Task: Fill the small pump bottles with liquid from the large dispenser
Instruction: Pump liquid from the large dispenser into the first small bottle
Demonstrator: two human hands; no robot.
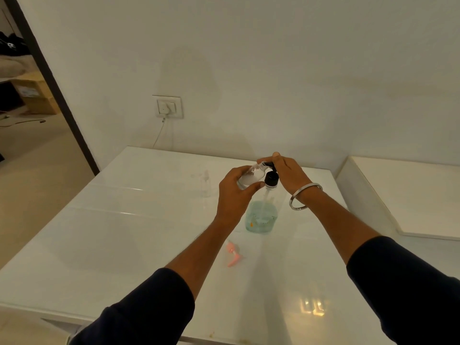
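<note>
Fingers (250, 189) grip clear small bottle (249, 176); right hand (286, 174) presses black pump (270, 176).

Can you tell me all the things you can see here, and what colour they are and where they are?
small bottle: 1, clear, held tilted with its open neck at the pump spout
large dispenser: 1, clear with blue-green liquid and a black pump, standing mid-table
pink pump top: 1, pink, lying on the table near the dispenser
second small bottle: 1, clear, standing on the table to the left
table: 1, glossy white
wall socket: 1, white, on the wall with a cable plugged in
bangle: 1, silver, on the right wrist
left hand: grips the small bottle
right hand: rests on the pump
</note>
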